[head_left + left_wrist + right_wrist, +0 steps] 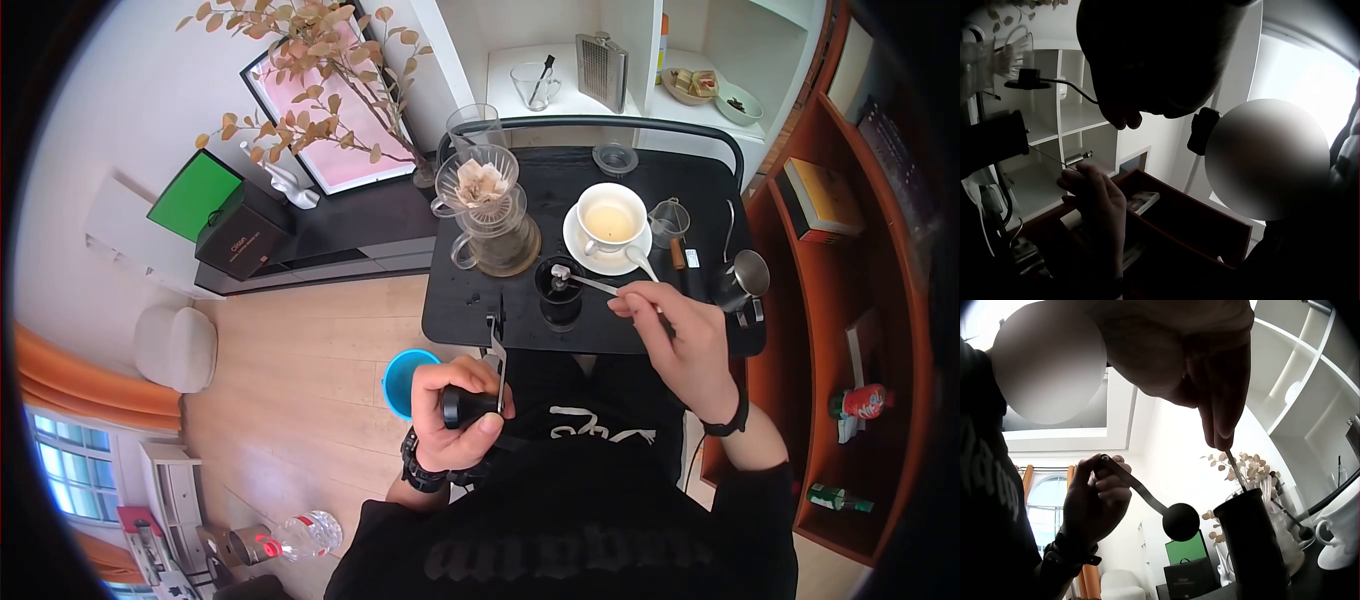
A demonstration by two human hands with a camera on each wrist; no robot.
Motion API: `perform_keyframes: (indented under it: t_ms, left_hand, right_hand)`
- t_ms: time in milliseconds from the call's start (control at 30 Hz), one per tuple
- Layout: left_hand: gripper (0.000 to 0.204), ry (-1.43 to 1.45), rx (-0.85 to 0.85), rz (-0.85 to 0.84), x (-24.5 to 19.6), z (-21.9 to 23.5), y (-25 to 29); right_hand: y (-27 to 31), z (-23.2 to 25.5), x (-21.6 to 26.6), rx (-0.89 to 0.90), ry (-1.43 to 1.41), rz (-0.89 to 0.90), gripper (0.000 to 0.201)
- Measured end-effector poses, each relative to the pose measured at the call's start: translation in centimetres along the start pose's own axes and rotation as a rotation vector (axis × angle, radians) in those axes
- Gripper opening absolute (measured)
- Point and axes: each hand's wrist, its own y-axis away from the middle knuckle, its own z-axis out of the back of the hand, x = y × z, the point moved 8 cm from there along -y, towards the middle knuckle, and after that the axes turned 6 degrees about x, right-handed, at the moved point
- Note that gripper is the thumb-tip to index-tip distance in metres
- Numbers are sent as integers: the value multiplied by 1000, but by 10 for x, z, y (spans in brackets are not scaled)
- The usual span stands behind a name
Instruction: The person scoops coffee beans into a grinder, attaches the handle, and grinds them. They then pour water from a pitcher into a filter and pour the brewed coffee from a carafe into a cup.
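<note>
Between thumb and fingers of my right hand (pixel 685 345) is the thin handle of a metal spoon (pixel 597 285); its bowl end is at the mouth of a black cylinder (pixel 559 308) standing upright near the table's front edge. The right wrist view shows the spoon handle (pixel 1235 470) slanting down into the cylinder (pixel 1252 540). My left hand (pixel 455 415) grips the dark knob (pixel 466 408) of a metal crank (pixel 499 362), held off the table, left of and nearer the body than the cylinder. What lies deep inside the cylinder is hidden.
Behind the cylinder stand a glass dripper with a filter (pixel 482 184) on a carafe (pixel 500 245), and a white cup (pixel 612 215) on a saucer. A strainer (pixel 670 216) and metal pitcher (pixel 744 278) are at the right. A blue bin (pixel 402 385) sits on the floor.
</note>
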Motion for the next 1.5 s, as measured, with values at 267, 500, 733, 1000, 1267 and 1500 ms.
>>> perform_keyframes:
  t_ms: [267, 500, 733, 1000, 1267, 1500]
  left_hand:
    - [35, -7, -64, 16, -2, 6, 8]
    - [34, -23, -117, 17, -9, 6, 15]
    - [34, 56, -178, 58, -6, 16, 19]
    - [34, 133, -142, 73, 4, 15, 11]
    - [33, 96, -134, 98, 15, 20, 13]
    - [32, 62, -138, 77, 15, 22, 20]
  right_hand:
    - [-28, 6, -48, -201, -601, -159, 24]
    - [-105, -26, -18, -49, 164, 422, 20]
    - [-79, 15, -21, -114, -324, 62, 19]
    - [-19, 39, 1, 58, -104, -309, 16]
    - [2, 1, -34, -61, -293, -312, 18]
    - [-18, 10, -80, -250, -591, -370, 29]
